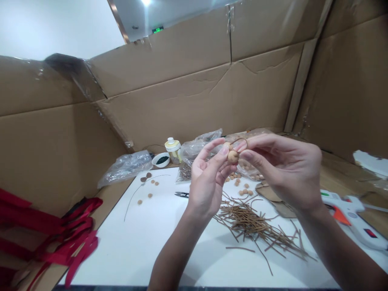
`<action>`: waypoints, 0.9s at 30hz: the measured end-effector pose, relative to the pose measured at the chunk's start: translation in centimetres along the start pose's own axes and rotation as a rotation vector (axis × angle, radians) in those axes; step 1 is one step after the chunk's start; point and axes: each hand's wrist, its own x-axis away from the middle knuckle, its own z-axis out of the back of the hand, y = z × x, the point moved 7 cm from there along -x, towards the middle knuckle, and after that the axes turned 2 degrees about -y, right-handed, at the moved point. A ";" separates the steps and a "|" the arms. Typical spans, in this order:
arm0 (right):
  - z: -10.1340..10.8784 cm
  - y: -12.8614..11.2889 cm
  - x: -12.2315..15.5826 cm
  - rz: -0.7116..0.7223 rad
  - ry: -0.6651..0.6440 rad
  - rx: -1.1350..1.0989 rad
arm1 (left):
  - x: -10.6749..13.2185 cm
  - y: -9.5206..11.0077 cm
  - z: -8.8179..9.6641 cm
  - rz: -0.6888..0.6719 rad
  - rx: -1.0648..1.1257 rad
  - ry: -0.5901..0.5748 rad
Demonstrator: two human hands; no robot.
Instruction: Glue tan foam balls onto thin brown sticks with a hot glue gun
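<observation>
Above the white board, my left hand (209, 178) pinches a small tan wooden bead piece (233, 156) between thumb and fingers; it looks like two round parts together. My right hand (281, 169) is closed on a thin brown stem (242, 140), which bends in a loop over to the beads. The fingertips of both hands nearly meet there, so the joint between stem and beads is partly hidden. Below the hands lies a loose pile of brown stems (251, 222). Several tan beads (244, 190) are scattered behind the pile.
A white glue gun (357, 218) lies at right, black snips (182, 195) near my left wrist. Farther back are a bowl of dark bits (161, 160), a bottle (173, 150) and plastic bags (127, 167). Red ribbon (81, 230) hangs at left; cardboard walls (188, 89) surround the board.
</observation>
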 end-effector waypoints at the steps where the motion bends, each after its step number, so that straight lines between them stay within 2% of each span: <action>1: 0.2 -0.1 0.1 0.005 0.036 0.019 | 0.1 0.2 -0.1 -0.014 -0.026 -0.015; 4: 0.6 -0.3 0.2 0.017 0.129 0.059 | 0.4 0.8 -0.5 -0.081 -0.094 -0.071; 7: 0.7 -0.5 0.3 0.015 0.167 0.059 | 0.7 1.4 -0.8 -0.170 -0.162 -0.103; 13: 0.2 -0.9 0.4 0.031 0.123 -0.016 | 1.0 1.7 -1.0 -0.326 -0.244 -0.120; 18: 0.2 -1.1 0.7 0.027 0.164 0.002 | 1.2 1.6 -1.2 -0.354 -0.281 -0.126; 22: 0.0 -1.4 0.9 0.044 0.144 0.026 | 1.4 1.9 -1.2 -0.397 -0.305 -0.107; 25: -0.1 -1.6 1.0 0.051 0.122 0.035 | 1.8 2.5 -1.4 -0.499 -0.368 -0.078; 27: -0.1 -1.8 1.0 0.065 0.110 0.034 | 2.2 3.0 -1.6 -0.627 -0.441 -0.072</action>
